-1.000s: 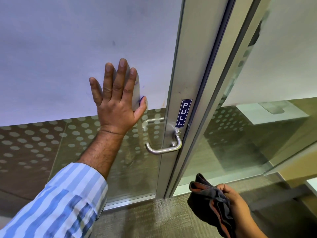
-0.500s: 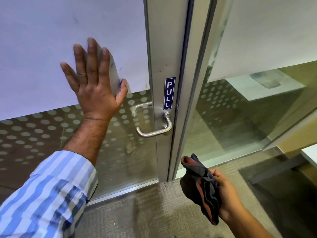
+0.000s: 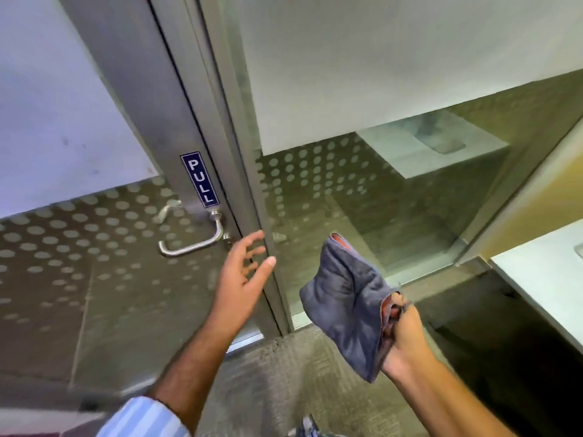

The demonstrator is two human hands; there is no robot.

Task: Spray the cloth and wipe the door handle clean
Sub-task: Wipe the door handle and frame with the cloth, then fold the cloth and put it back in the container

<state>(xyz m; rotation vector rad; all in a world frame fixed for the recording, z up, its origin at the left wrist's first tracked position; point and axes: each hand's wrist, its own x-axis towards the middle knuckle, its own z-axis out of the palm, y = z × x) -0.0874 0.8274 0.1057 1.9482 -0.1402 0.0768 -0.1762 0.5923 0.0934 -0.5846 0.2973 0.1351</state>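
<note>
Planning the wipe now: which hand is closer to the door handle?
Left. The left hand is open, just right of and below the door handle, not touching it. The right hand is farther right and lower, gripping the cloth.

The cloth (image 3: 344, 310) hides the right hand's fingers (image 3: 399, 305).

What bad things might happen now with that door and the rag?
1. The left hand has its fingers spread right by the gap between door and frame; they might get pinched if the door swings.
2. The grey cloth hangs bunched from the right hand, held only at one edge, so it could slip before reaching the door handle.
</note>
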